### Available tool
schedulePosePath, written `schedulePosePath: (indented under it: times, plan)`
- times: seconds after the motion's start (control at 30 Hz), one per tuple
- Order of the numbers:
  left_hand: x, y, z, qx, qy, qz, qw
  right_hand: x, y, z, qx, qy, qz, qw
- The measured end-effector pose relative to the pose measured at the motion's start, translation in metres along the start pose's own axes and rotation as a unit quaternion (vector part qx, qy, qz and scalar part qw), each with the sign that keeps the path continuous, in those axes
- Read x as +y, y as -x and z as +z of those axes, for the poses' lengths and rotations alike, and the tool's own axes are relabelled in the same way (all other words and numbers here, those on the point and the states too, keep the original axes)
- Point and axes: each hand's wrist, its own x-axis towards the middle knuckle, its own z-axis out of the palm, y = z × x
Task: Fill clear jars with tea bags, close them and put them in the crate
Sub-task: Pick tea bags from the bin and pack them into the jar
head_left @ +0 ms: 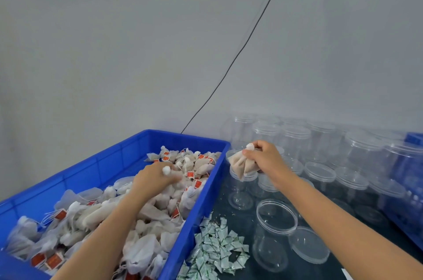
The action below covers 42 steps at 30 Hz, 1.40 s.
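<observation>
Honestly, this looks like early days for the job. Nearly every clear round plastic jar (320, 179) in the crowd on the right side of the frame sits empty, a few with lids on, and I can't spot a filled one anywhere. The open jar (273, 231) at lower centre has its loose clear lid (309, 245) lying just beside it, nothing inside. So filling, closing and crating is pretty much all still ahead, I'd say.

Hands: the right hand (263, 160) is clenched round a small bunch of beige mesh tea bags (242, 165), holding them right over the mouth of a jar next to the bin's far corner. The left hand (155, 176) is down in the big blue plastic bin (109, 156) at the left, resting on the heap of loose tea bags (148, 218) with one white knotted top poking out between its fingers, so it seems to be gripping at least one. A pile of little green-and-white sachets (215, 247) lies on the dark table at bottom centre.
</observation>
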Motion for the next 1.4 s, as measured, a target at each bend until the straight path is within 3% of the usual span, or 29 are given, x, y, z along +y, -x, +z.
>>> schedulePosePath:
  times: [0.2,0.43,0.63,0.8,0.93,1.07,1.23,1.4]
  plan:
    - [0.049,0.012,0.0,0.067,0.233,0.032,0.97,0.005,0.01,-0.055,0.012,-0.02,0.001,1.0]
    - [0.129,0.035,0.036,-0.057,0.428,-0.045,0.901,0.019,0.027,-0.1,0.013,-0.016,0.0,1.0]
    - [0.155,0.044,0.087,-0.136,0.371,-0.017,0.918,0.041,0.046,-0.131,0.008,-0.015,0.003,1.0]
    - [0.162,0.042,0.099,-0.126,0.242,0.024,0.962,0.055,0.055,-0.142,0.021,-0.026,0.001,0.999]
    - [0.161,0.042,0.103,-0.113,0.163,0.085,0.976,0.062,0.059,-0.136,0.033,-0.051,0.009,0.998]
    - [0.159,0.042,0.109,-0.104,0.205,0.092,0.969,0.065,0.062,-0.121,0.048,-0.065,0.0,0.997]
    - [0.163,0.041,0.104,-0.099,0.436,-0.042,0.894,0.065,0.06,-0.103,0.061,-0.083,-0.019,0.995]
    - [0.161,0.036,0.101,-0.169,0.61,-0.13,0.763,0.064,0.056,-0.093,0.051,-0.068,-0.022,0.996]
